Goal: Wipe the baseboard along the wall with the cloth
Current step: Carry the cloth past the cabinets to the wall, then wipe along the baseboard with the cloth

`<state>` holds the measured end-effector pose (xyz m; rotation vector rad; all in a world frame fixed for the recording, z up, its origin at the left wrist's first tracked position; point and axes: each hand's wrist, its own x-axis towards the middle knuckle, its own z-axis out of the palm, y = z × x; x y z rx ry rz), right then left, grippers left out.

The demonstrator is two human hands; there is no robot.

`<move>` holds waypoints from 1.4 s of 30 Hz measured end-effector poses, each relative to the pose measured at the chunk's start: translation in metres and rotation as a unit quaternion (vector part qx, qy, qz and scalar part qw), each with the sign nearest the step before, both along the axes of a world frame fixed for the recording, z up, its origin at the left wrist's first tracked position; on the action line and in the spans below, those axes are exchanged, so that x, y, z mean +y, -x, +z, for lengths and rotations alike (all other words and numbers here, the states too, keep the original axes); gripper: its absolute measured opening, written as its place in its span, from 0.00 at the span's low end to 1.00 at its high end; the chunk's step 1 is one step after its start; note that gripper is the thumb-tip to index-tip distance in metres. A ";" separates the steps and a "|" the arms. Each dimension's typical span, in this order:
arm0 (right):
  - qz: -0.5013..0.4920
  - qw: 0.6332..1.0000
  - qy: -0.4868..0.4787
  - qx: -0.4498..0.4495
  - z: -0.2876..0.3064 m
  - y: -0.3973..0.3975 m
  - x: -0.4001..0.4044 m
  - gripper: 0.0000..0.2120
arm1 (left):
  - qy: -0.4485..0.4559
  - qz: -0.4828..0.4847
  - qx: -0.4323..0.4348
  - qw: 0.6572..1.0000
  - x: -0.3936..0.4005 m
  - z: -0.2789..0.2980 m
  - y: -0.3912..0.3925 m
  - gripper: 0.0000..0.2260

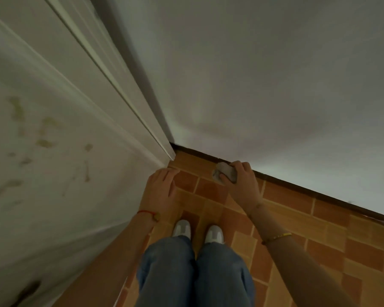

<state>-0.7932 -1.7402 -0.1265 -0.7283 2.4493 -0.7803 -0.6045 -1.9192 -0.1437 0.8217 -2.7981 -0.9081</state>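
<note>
A thin dark baseboard [297, 185] runs along the foot of the white wall [253, 85], from the corner near the door frame down to the right edge. My right hand [242, 185] grips a small bunched grey cloth [225, 172] and holds it against the baseboard close to that corner. My left hand [161, 189] is spread with relaxed fingers, resting at the bottom of the white door [53, 151] on the left, just above the floor.
The floor [319, 240] is orange and brown brick-pattern tile. A white door frame [124, 85] meets the wall at the corner. The door carries brownish stains. My knees in blue jeans and two white shoes [197, 233] are below the hands.
</note>
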 end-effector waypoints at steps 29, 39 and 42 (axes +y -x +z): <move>0.233 0.946 0.062 0.216 -0.414 0.013 -0.095 0.12 | 0.139 0.005 0.005 0.990 -0.050 -0.446 -0.006 0.21; 0.304 0.903 0.120 0.277 -0.432 0.005 -0.160 0.12 | 0.143 0.004 0.022 0.990 -0.053 -0.446 -0.007 0.22; 0.279 0.901 0.088 0.321 -0.433 -0.006 -0.192 0.14 | 0.140 0.001 0.028 0.990 -0.053 -0.446 -0.009 0.22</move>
